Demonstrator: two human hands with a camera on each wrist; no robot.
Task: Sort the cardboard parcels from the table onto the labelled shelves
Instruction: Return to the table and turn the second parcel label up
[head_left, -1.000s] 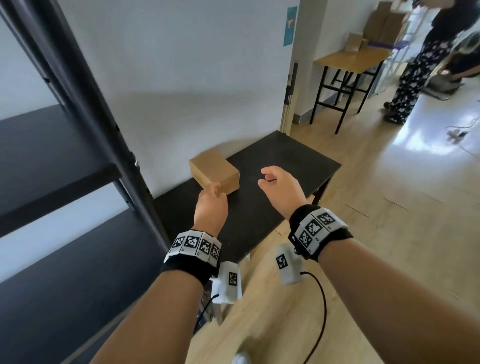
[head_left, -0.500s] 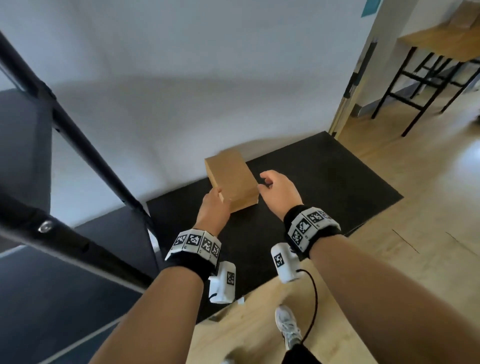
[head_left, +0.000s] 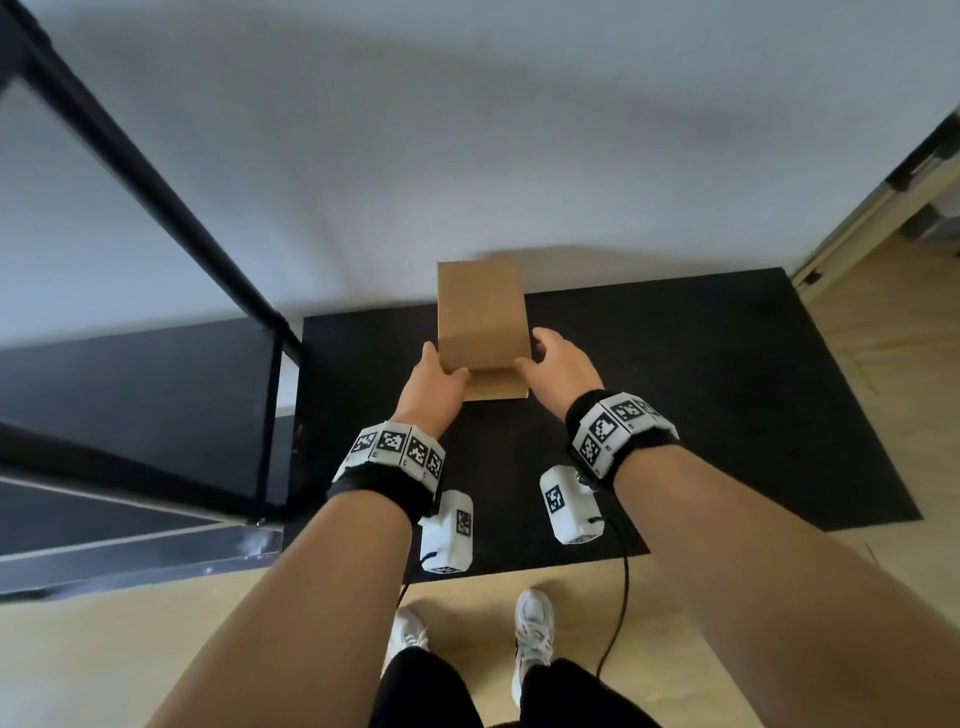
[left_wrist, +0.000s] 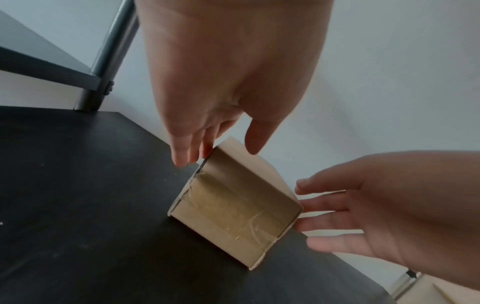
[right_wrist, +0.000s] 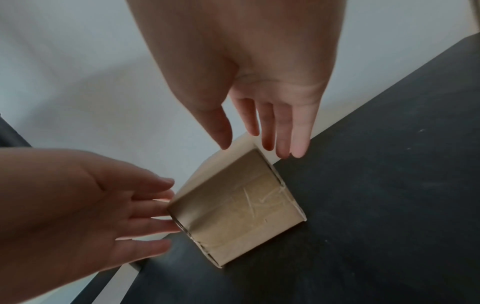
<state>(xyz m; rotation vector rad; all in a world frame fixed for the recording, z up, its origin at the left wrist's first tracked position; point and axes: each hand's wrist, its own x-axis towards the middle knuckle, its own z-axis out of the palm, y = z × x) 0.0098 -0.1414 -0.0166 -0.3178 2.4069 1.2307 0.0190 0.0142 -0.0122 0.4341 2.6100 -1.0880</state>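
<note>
At about nine o'clock in the head view stands the black shelf rack (head_left: 156, 171), with a dark shelf board (head_left: 130, 395) low down. No label can be read on it from here.

Next comes the left hand (head_left: 434, 384). A second ago it was only near the box corner. Now it is on the left side of the box (head_left: 480, 317). Its fingers are straight and a little spread, with the tips against the left edge and the thumb over the top. In the left wrist view the fingers (left_wrist: 187, 152) touch the cardboard but do not wrap it.

The box sits in the middle, at about twelve o'clock from the hands, on the black table (head_left: 701, 415) close to the wall. It has turned since a second ago, so its long side now points away from the person. Clear tape runs across its near end.

Then the right hand (head_left: 558, 364). Before, it hung in the air, loosely curled and apart from the box. Now it is wide, its straight fingers (left_wrist: 324, 205) touching the right edge.

So both hands have the box between them. The lift has probably not begun, since the box looks flat on the table. I think a squeeze and a lift come next, then a turn toward nine o'clock.
</note>
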